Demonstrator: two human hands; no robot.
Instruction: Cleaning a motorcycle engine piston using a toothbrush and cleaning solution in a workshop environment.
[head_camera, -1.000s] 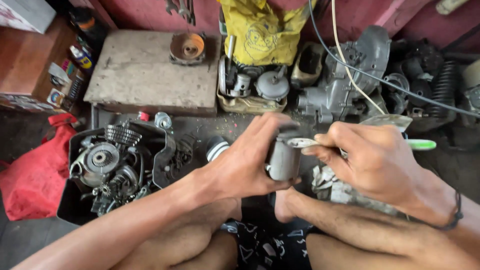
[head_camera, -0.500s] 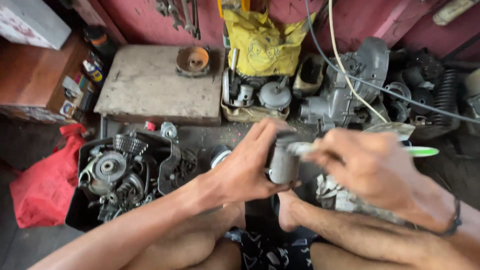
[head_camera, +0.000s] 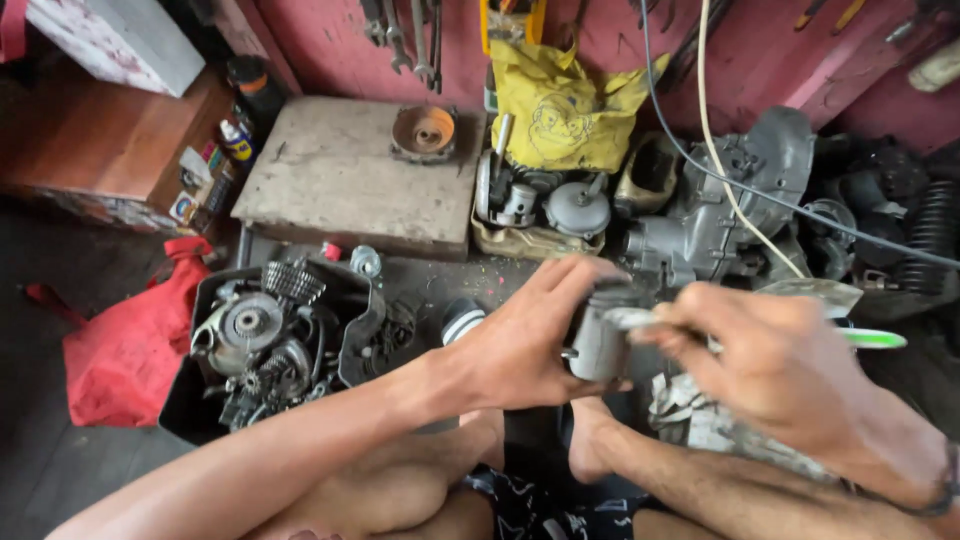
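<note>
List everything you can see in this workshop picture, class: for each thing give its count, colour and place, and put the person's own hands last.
metal cylinder: one, grey, held in the middle
brush: one, green handle, bristle end blurred against the cylinder
tray of gears: one, black, left on the floor
red cloth: one, far left
slab: one, grey-brown, upper middle
rusty ring: one, orange-brown, on the slab
yellow bag: one, top centre, against the wall
engine casing: one, grey, right of centre
cables: two, one white and one black, across the casing
wrenches: several, grey, hanging on the red wall
left hand: grips the cylinder
right hand: holds the brush
</note>
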